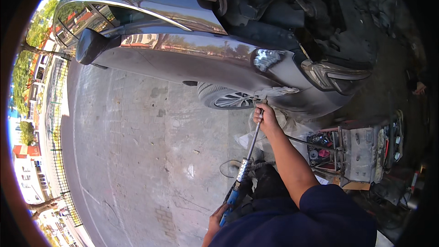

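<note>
A long dent puller [254, 142] reaches from low in front of me up to the car's grey-brown front fender. Its blue handle [231, 201] lies in my left hand [216, 218], with the fingers wrapped around it. Between handle and rod is a shiny ribbed metal section [243, 170]. My right hand [266, 118] is closed around the rod near its far end. The tip is at the fender's lower edge above the front wheel [228, 99], beside a rough, pale patch [281, 91]. Whether the tip is hooked on the metal, I cannot tell.
A toolbox [320, 144] filled with small parts stands at the right, beside a worn grey case [362, 148]. A dark hose [299, 141] runs behind my right forearm. The car's side mirror [93, 45] juts out at the left. Another person's hand [419, 88] shows at the far right.
</note>
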`<action>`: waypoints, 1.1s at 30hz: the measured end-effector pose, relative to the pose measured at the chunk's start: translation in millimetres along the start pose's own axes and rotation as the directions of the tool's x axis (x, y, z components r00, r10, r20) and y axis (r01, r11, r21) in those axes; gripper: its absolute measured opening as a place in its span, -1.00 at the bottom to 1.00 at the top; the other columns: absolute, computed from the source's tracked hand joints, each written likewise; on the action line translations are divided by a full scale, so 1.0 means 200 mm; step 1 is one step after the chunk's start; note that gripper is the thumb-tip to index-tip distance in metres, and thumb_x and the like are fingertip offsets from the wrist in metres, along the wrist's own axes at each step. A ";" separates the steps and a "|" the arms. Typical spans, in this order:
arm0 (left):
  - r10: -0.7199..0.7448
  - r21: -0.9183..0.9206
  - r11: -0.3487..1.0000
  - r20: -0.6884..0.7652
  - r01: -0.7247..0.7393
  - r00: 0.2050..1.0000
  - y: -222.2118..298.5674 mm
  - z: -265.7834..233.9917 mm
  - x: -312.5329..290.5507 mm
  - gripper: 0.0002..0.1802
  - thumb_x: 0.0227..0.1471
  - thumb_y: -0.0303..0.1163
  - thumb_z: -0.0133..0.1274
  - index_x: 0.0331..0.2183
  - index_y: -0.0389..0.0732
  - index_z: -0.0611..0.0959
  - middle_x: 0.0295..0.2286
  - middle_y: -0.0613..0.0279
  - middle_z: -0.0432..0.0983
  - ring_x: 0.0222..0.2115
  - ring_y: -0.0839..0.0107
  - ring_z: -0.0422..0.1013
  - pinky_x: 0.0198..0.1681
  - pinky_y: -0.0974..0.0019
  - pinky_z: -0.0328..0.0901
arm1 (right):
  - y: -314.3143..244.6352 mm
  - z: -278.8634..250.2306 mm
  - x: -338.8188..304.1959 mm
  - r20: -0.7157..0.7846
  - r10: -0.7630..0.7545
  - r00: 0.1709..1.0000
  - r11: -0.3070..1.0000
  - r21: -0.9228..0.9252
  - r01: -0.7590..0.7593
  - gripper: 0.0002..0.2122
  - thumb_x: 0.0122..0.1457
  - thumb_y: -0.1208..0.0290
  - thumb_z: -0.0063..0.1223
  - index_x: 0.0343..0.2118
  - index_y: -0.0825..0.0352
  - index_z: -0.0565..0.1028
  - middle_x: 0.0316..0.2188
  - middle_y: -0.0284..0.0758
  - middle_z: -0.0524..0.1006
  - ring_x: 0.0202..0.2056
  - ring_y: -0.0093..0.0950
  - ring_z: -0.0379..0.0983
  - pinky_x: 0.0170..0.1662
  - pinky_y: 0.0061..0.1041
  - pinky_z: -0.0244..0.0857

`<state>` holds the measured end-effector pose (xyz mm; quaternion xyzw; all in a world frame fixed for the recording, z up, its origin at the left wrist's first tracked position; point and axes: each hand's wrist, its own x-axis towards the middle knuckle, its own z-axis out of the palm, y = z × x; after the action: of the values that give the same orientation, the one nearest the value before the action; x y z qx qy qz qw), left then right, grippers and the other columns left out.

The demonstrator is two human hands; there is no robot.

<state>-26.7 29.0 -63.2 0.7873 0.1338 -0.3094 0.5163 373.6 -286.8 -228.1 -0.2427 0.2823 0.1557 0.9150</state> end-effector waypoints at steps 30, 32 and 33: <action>0.112 0.177 0.976 0.072 -0.123 0.991 0.02 -0.03 0.03 -0.11 0.08 0.34 0.22 0.33 0.12 0.59 0.32 0.04 0.44 0.23 -0.10 0.51 0.24 0.00 0.45 | 0.12 -0.01 -0.19 -0.121 -0.104 0.987 0.972 -0.221 0.075 -0.80 0.33 0.23 0.28 -0.18 0.25 0.59 -0.40 -0.38 0.62 -0.48 -0.55 0.51 -0.38 -0.48 0.37; 0.122 0.178 0.975 0.063 -0.131 0.991 -0.05 -0.02 0.04 -0.10 0.08 0.35 0.23 0.34 0.14 0.59 0.33 0.02 0.44 0.25 -0.10 0.49 0.26 0.01 0.43 | 0.34 -0.10 -0.37 -0.153 -0.052 0.987 0.911 -0.411 -0.016 -0.74 0.42 0.17 0.21 -0.10 0.29 0.63 -0.32 -0.34 0.70 -0.35 -0.48 0.63 -0.25 -0.48 0.46; 0.123 0.164 0.978 0.061 -0.132 0.990 -0.04 -0.02 0.05 -0.10 0.07 0.35 0.23 0.33 0.13 0.60 0.33 0.00 0.45 0.25 -0.10 0.49 0.27 0.00 0.43 | 0.45 -0.12 -0.48 -0.180 0.008 0.984 0.882 -0.462 -0.092 -0.71 0.43 0.11 0.22 -0.11 0.29 0.63 -0.32 -0.34 0.70 -0.33 -0.47 0.65 -0.23 -0.51 0.47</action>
<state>-22.9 35.2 -74.4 0.8267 0.0434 -0.3058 0.4702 247.9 -238.6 -220.8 -0.4613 0.3207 0.2211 0.7972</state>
